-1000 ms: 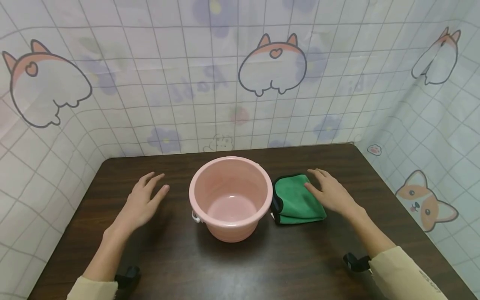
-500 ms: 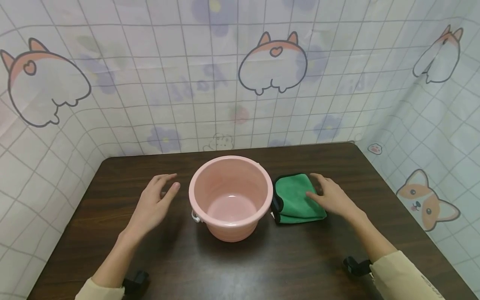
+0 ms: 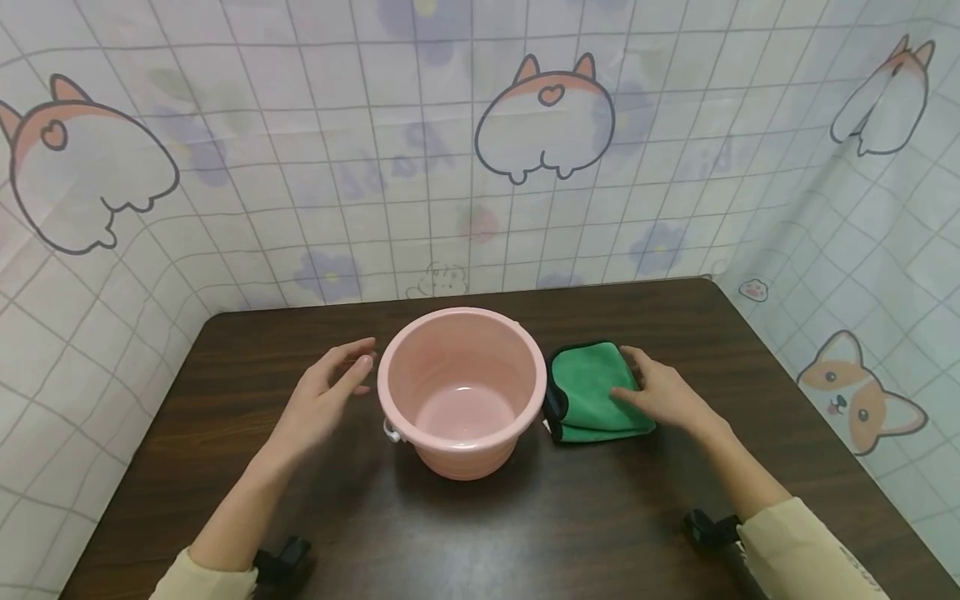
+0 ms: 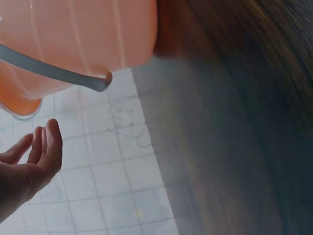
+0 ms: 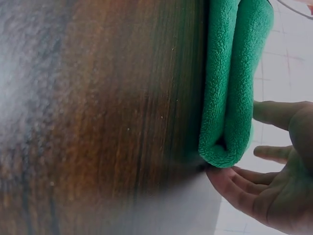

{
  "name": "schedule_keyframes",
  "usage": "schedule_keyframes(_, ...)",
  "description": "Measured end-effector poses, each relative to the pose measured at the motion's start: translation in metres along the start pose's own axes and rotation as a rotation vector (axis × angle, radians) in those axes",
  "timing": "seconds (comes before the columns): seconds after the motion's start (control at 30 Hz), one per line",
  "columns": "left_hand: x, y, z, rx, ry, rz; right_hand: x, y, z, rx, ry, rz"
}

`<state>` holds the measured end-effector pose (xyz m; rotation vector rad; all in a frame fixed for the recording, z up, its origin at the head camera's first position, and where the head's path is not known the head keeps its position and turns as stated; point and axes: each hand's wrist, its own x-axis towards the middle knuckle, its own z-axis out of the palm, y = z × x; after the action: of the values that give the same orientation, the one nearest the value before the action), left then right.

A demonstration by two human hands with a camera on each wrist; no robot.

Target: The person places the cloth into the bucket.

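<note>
A pink plastic bucket [image 3: 465, 460] stands upright on the dark table, and no contents show inside. Its grey handle [image 4: 58, 72] hangs down against the outer wall in the left wrist view. My left hand [image 3: 321, 402] is raised just left of the bucket, fingers loosely bent with the tips close to its rim and nothing held. To the bucket's right lies a folded green towel [image 3: 596, 387] with black edging. My right hand [image 3: 666, 393] is at the towel's right side. In the right wrist view, its thumb is at the upper face and its straight fingers [image 5: 244, 188] reach the folded edge.
The dark wooden table [image 3: 480, 542] ends at the back against a white grid-patterned curtain [image 3: 450, 208] with cartoon dogs. The curtain also runs along both sides. A black wrist camera [image 3: 281, 560] is on the left forearm, another black camera [image 3: 708, 532] on the right.
My left hand has moved right, up close to the bucket's rim. My right hand has shifted slightly, its thumb lower over the towel. The head view has tilted down a little.
</note>
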<state>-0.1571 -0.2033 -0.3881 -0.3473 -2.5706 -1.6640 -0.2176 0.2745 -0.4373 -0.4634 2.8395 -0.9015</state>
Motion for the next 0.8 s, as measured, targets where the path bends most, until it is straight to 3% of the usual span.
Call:
schedule_keyframes(0.27,0.0033,0.0077,0.0050,-0.171,-0.061,-0.049,0.0022,-0.0004,0.0028,-0.033,-0.032,0.032)
schedule_keyframes(0.5,0.0016,0.0084,0.0081,-0.301,-0.105,-0.114,0.0033,0.0012,0.0018,0.002,-0.036,0.045)
schedule_keyframes(0.8,0.0005,0.0064,0.0066,-0.400,-0.121,-0.145,0.0049,0.0025,0.0007,-0.017,-0.074,0.020)
